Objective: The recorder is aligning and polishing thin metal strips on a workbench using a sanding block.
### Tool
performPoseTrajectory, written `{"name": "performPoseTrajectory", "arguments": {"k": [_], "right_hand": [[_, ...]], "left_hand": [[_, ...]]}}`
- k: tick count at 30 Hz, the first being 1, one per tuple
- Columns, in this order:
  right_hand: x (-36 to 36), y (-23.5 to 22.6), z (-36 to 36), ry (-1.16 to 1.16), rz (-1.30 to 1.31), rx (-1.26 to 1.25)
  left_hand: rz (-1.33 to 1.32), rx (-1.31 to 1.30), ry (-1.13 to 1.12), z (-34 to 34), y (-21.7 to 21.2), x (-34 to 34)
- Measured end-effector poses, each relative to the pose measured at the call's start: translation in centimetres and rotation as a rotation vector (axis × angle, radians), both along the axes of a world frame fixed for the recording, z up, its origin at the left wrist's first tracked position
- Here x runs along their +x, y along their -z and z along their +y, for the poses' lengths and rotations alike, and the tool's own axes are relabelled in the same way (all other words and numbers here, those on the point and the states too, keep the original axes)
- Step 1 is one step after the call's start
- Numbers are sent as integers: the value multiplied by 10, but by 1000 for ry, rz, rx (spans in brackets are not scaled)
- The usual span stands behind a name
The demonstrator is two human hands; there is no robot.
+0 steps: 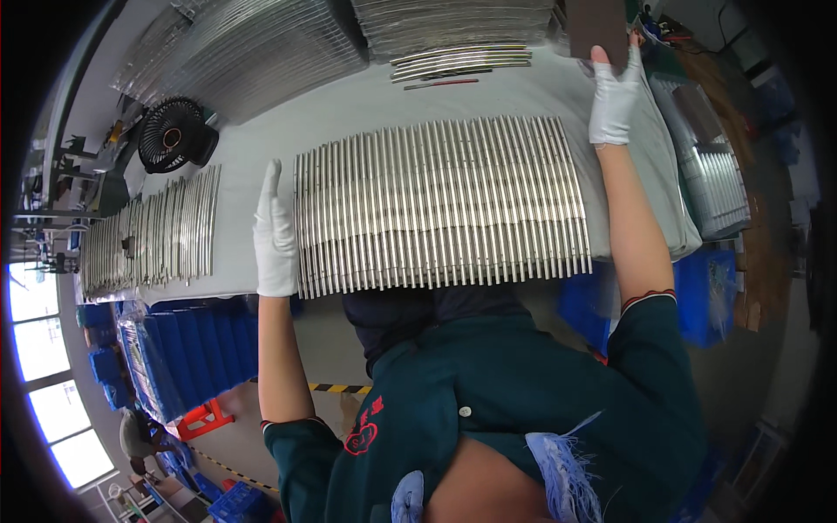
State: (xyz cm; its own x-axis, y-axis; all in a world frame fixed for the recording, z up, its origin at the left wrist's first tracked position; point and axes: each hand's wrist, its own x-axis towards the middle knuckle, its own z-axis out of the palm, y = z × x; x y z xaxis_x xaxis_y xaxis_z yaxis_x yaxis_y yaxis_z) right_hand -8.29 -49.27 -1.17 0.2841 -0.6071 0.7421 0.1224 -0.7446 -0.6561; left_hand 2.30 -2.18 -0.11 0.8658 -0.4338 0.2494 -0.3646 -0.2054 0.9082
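A wide row of slim silver metal tubes (440, 205) lies side by side on the pale-covered table (248, 131) before me. My left hand (276, 240), in a white glove with bare fingertips, rests edge-on against the row's left end, its fingers stretched out straight. At the far right my right hand (615, 100), gloved likewise, grips the near edge of a flat brown rectangular board (597, 30). Its thumb lies over the board; the other fingers are partly hidden behind it. Beyond the row, several loose tubes (460, 61) lie crosswise near a thin red-handled tool (442, 84).
Another group of tubes (161, 231) lies at the table's left, below a black fan (174, 135). Clear-wrapped stacks (253, 57) line the back. A wrapped bundle (715, 187) stands beyond the right edge. Blue crates (196, 349) stand below left, and a person (138, 440) is farther off.
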Motion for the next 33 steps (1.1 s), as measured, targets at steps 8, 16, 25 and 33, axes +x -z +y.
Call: {"name": "performPoseTrajectory", "arguments": {"k": [8,16,25,33], "right_hand": [[3,-4,17,-196,-190,400],[5,10,5,-144,-183,397],[5,15,1,-129,-101,348],[1,4,2,-184,-216,686]], "left_hand": [[640,-689,-3,11,8,12],[677,-694,39,4,5,4],[578,-801,-65,27,-10,44],[688,-1254,-180,69,16,84]]}}
